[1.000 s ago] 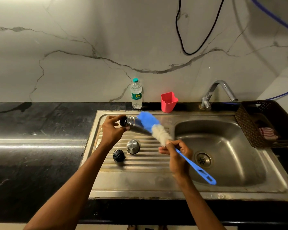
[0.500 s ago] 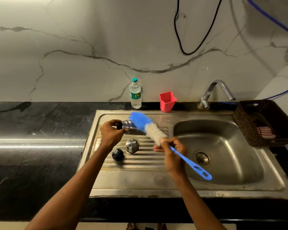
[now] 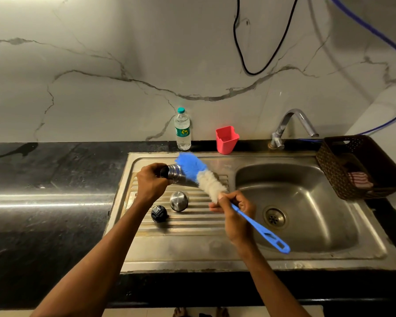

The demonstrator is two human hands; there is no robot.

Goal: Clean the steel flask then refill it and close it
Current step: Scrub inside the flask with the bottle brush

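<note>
the steel flask (image 3: 177, 178) is held tilted, nearly on its side, above the ribbed draining board (image 3: 192, 216) of the steel sink (image 3: 306, 255). its open mouth is turned toward the left. the left hand (image 3: 151, 184) is curled round the flask near the mouth, with the fingers wrapped over the rim. the lower body of the flask is hidden behind the brush head.

a bottle brush (image 3: 206, 177) is held in the right hand (image 3: 234, 212), fingers pinched on the blue handle just below the bristles. the bristles are blue at the tip and white nearer the handle. the brush head lies across the outside of the flask body; whether it touches the steel cannot be told. the handle's far end, with a slotted hole, points down to the right over the basin.

two loose parts rest on the draining board below the flask: a steel cap (image 3: 179, 201) and a black stopper (image 3: 158, 213), just beside each other. markings on the stopper are too small to read.

at the back of the black tabletop (image 3: 44, 184), a clear water bottle (image 3: 182, 129) stands upright with a teal cap and a green label; the label's writing is not legible. a red plastic cup (image 3: 226, 139) stands near it. a tap (image 3: 290, 126) is mounted behind the basin. a dark basket (image 3: 357, 165) sits at the right and holds a striped cloth (image 3: 359, 179).
</note>
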